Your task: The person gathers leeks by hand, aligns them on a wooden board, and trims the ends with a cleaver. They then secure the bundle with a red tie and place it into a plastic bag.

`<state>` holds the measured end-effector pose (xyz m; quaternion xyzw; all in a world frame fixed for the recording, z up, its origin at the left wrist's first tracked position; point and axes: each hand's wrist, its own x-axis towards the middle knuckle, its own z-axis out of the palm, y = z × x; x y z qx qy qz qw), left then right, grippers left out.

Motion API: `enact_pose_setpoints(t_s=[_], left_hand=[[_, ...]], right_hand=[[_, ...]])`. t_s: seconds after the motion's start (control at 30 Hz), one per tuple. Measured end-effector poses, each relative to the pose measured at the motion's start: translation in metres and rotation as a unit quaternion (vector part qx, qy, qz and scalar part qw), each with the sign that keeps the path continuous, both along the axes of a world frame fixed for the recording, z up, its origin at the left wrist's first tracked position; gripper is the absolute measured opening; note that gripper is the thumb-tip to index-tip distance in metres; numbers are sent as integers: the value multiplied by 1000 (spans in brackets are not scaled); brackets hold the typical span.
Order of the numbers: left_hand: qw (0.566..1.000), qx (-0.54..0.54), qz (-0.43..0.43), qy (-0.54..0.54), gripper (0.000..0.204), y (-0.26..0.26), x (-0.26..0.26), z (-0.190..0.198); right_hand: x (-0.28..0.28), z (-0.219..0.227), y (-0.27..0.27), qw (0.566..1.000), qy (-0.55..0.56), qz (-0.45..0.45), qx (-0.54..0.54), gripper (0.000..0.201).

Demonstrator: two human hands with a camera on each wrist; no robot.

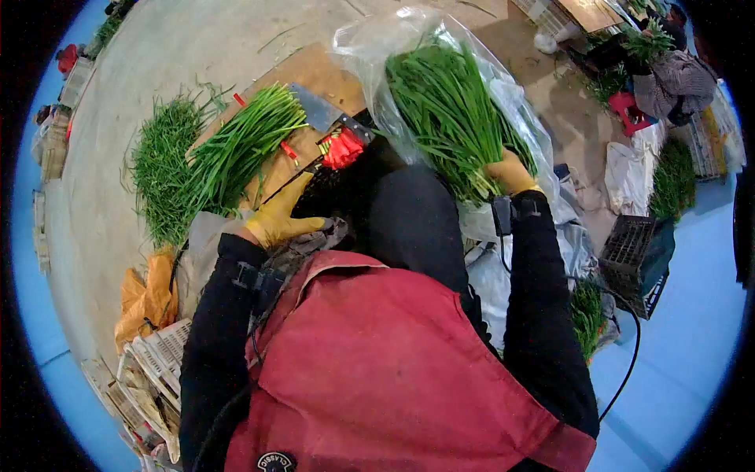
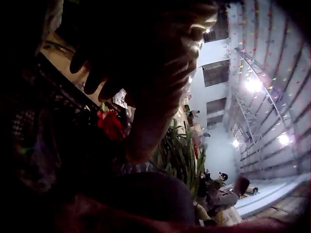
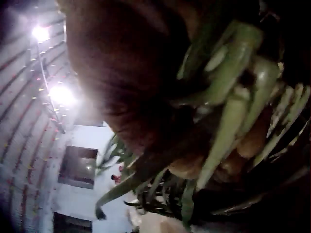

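Note:
In the head view the yellow-gloved right hand (image 1: 512,173) grips the stem end of a bunch of long green leaves (image 1: 444,102) lying on a clear plastic bag (image 1: 366,43). The right wrist view shows fingers (image 3: 252,141) around pale cut stems (image 3: 231,116). My left hand (image 1: 281,216), also gloved, is held above the lap with fingers and thumb spread, holding nothing. Beyond it a second green bunch (image 1: 248,141) lies on a brown board (image 1: 338,76), beside a wide-bladed knife (image 1: 314,108) and a cluster of red bands (image 1: 342,149).
Loose greens (image 1: 163,157) lie on the floor at the left, above an orange bag (image 1: 148,295) and a white crate (image 1: 161,350). A black crate (image 1: 627,250) stands at the right. Another person (image 1: 676,82) is at the upper right.

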<state>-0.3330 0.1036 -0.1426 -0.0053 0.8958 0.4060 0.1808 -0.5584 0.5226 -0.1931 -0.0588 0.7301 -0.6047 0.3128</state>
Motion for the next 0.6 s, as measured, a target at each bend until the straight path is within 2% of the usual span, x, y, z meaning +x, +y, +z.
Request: enact_pose_setpoints(t_s=[0.1,0.2,0.23,0.33,0.4,0.43,0.47,0.53,0.6], left_hand=[[998,-9,-27,53,90,5,-9,2],[993,-24,-61,100,83,27,-23,19],[988,33,-72,131,71,38,-34,24],[973,31,-167,155,63,76,-64,55],[962,8,-229,151,53,104,-86,53],[965,20,-211,154,52,118,-90,54],[957,70,-208,189,54,132,-96,46],[975,36,-183,120,59,160,-105,49],[973,58,-142,173,59,184,-110,45]], right_hand=[[2,11,10,998,4,3,60,40],[6,18,17,998,-29,-50,-41,43],[4,14,25,998,-17,-52,-22,44],[22,53,11,994,-16,-91,-63,42],[39,65,13,985,-49,-89,-136,40],[43,72,14,979,-59,-87,-173,39],[50,79,11,982,-24,-102,-157,37],[63,71,22,974,-53,-116,-186,35],[81,82,19,979,-68,-112,-154,36]])
